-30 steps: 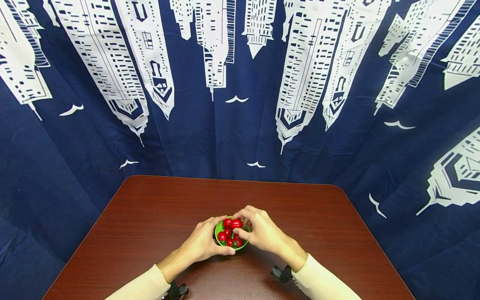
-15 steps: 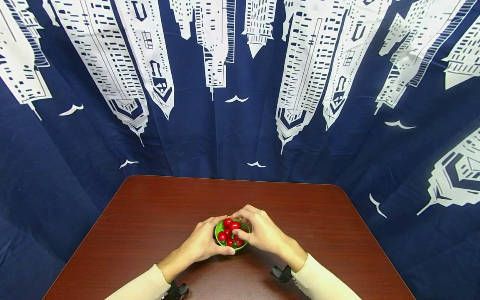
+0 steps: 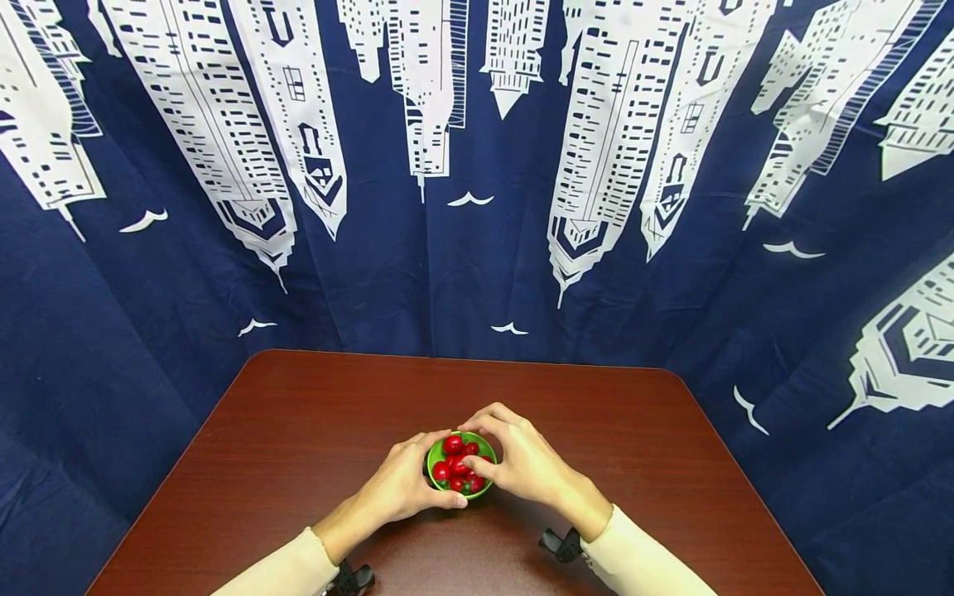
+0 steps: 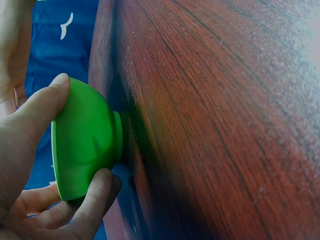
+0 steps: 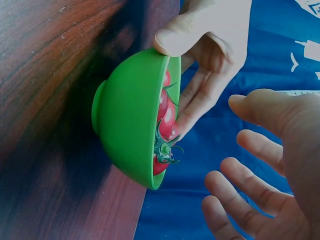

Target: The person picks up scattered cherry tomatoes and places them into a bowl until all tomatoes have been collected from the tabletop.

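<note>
A small green bowl (image 4: 85, 140) stands on the table, holding several red cherry tomatoes (image 3: 453, 444). Green leafy tops show on some, clearest on a tomato stem (image 5: 164, 149) in the right wrist view. My left hand (image 3: 402, 476) grips the bowl from the left, thumb at the near side of the rim and fingers round the far side. Over the bowl's right side hovers my right hand (image 3: 522, 459), thumb and fingers spread apart. In the right wrist view its fingers (image 5: 235, 185) are loosely bent with nothing between them.
The brown wooden table (image 3: 335, 397) has rounded far corners. Behind it hangs a dark blue curtain (image 3: 477, 273) printed with white buildings and birds. Black wrist devices, such as the right one (image 3: 559, 545), sit under both cream sleeves (image 3: 644, 559).
A tomato at my right fingertips has dropped among the others in the bowl. The right fingers have spread and risen slightly. My left hand stays on the bowl.
</note>
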Demonstrator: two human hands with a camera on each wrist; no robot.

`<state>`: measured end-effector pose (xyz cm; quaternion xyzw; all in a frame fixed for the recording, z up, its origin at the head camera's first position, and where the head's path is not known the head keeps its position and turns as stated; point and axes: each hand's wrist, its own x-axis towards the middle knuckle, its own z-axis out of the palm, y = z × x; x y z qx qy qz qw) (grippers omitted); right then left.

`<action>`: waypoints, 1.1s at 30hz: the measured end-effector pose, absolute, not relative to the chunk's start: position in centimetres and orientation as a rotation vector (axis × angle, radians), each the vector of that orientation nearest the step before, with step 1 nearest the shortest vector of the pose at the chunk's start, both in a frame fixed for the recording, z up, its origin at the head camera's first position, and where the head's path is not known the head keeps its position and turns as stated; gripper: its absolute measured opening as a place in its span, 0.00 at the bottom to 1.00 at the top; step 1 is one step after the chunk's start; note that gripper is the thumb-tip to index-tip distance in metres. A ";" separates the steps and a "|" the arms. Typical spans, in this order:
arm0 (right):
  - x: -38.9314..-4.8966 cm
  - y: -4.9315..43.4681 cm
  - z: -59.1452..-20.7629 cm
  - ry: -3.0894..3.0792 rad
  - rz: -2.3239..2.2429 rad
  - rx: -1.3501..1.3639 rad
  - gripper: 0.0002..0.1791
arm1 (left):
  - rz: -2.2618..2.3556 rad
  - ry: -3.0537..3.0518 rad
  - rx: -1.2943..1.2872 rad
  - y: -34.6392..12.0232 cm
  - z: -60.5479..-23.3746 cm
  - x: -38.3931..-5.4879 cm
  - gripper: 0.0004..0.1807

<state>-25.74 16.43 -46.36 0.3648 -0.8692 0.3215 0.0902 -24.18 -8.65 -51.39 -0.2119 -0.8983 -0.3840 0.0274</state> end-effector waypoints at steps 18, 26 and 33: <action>-25.9 17.7 -47.2 -2.538 0.899 1.019 0.21 | -1.199 -2.804 -0.628 -8.5 -51.4 -24.1 0.60; -27.3 19.6 -49.8 -2.382 0.953 1.041 0.20 | -1.195 -2.800 -0.642 -8.7 -51.4 -24.1 0.61; -26.5 21.1 -49.6 -2.438 0.869 0.905 0.22 | -1.153 -2.814 -0.658 -9.0 -51.4 -23.9 0.62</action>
